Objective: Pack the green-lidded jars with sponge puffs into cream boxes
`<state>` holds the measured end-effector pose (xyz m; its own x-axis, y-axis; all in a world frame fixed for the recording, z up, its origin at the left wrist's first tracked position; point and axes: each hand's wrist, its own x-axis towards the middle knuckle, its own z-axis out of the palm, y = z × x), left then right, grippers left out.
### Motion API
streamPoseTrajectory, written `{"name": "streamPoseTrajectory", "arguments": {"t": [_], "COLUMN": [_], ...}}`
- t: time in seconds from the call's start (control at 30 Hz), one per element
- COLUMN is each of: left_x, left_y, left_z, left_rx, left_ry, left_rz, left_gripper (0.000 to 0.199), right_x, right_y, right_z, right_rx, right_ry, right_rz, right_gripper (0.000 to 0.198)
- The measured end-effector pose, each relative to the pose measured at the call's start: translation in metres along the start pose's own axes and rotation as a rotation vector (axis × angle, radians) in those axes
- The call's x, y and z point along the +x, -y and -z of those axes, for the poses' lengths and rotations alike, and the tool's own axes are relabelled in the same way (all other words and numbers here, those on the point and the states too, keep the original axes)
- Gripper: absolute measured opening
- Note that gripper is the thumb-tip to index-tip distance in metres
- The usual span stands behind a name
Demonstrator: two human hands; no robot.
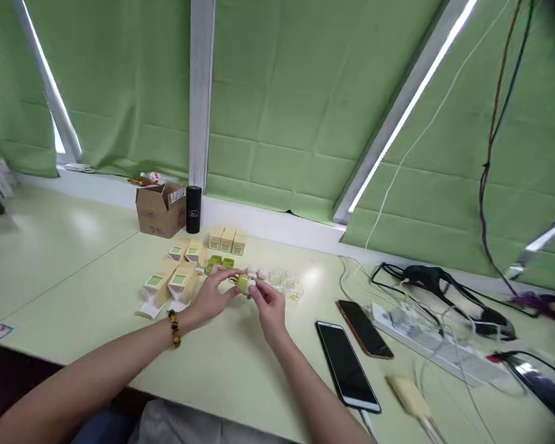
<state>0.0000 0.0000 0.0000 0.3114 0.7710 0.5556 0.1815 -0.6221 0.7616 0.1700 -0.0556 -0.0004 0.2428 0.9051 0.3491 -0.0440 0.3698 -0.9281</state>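
My left hand (213, 297) and my right hand (271, 306) meet over the table, both closed on a small green cup-like piece (243, 282). A white rounded part (251, 286) shows at its right end, by my right fingertips; I cannot tell if it is separate. Just behind my left hand sit several green square cups (227, 263). White round pieces (261, 274) lie behind my right fingers. To their right are clear plastic pieces (292, 287) with yellow spots. Several tan cartons (184, 280) with green labels lie left of my left hand, their flaps open.
Small tan boxes (227, 239) stand at the back near a black tumbler (193, 209) and an open cardboard box (161, 209). On the right lie a white-edged phone (346, 364), a darker phone (365, 328), a power strip (435, 348) and tangled cables.
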Motion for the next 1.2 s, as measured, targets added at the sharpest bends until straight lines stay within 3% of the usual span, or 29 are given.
{"name": "streamPoseTrajectory", "arguments": {"t": [0.43, 0.7, 0.83, 1.0, 1.2], "left_x": [-0.003, -0.007, -0.009, -0.011, -0.013], "left_y": [-0.006, -0.017, -0.02, -0.024, -0.03], "left_z": [0.001, -0.003, -0.006, -0.009, -0.007], "left_rx": [0.03, 0.17, 0.093, -0.067, 0.01], "left_ry": [0.059, 0.065, 0.066, 0.075, 0.127], "left_rz": [0.023, -0.121, -0.073, 0.012, -0.113], "left_gripper": [0.046, 0.049, 0.048, 0.052, 0.048], "right_x": [0.001, 0.001, 0.0, -0.002, -0.006], "right_y": [0.0, -0.006, -0.004, 0.002, 0.006], "right_z": [0.0, -0.004, -0.006, -0.007, -0.01], "right_rx": [-0.015, 0.042, 0.087, 0.117, 0.176], "right_ry": [-0.011, -0.032, -0.049, -0.024, 0.052], "right_rz": [0.009, -0.067, -0.085, -0.057, -0.071], "right_gripper": [0.035, 0.041, 0.049, 0.043, 0.038]}}
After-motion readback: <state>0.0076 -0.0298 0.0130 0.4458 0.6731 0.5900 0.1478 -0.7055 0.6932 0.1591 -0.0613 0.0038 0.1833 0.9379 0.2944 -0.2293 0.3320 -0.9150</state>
